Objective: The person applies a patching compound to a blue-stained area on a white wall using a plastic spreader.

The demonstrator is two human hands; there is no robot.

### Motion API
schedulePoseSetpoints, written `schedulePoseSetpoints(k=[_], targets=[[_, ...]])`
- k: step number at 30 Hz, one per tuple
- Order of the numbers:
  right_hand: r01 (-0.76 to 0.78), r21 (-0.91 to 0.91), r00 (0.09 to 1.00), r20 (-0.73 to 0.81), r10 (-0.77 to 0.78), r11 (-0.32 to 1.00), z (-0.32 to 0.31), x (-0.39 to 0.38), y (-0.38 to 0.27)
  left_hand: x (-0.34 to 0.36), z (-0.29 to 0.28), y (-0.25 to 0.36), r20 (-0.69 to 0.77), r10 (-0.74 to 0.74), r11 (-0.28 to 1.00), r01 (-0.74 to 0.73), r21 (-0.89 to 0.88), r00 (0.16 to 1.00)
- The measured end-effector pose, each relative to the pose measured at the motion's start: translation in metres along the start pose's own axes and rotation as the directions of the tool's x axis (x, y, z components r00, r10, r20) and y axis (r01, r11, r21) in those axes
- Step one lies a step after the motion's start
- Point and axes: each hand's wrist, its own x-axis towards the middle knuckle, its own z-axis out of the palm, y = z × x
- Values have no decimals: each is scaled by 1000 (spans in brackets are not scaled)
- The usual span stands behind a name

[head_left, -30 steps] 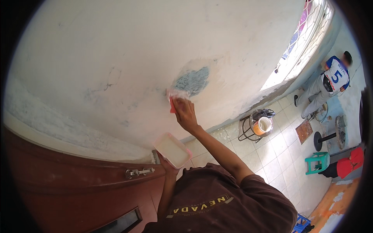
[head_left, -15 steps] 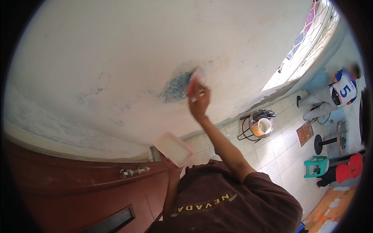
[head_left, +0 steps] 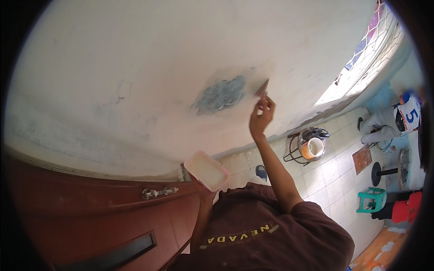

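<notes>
My right hand is closed round a putty knife, its blade against the pale wall. Left of the blade lies a rough grey-blue patch on that wall, with smeared whitish filler around it. Low and close to my body, my left hand grips a pink-rimmed plastic tub from beneath. Whitish paste fills part of the tub. Most of the left fingers are hidden behind it.
A reddish-brown door with a metal bolt is at lower left. Rightward stand a round stool bearing an open bucket, and a green stool. Two people, one in a white shirt, are farther right. A grilled window is upper right.
My right hand has swept the putty knife rightward off the grey-blue patch, which now shows more fully. The tub stays in my left hand, and the view has shifted slightly.
</notes>
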Motion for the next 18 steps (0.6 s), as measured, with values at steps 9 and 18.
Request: schedulePoseSetpoints(k=[9, 18], targets=[[100, 409, 852, 436, -290, 907, 56, -126, -118, -20, 5, 29, -327, 223, 969, -171, 181, 918], [-297, -109, 955, -20, 296, 949, -55, -54, 80, -15, 33, 42, -300, 312, 910, -193, 368, 901]])
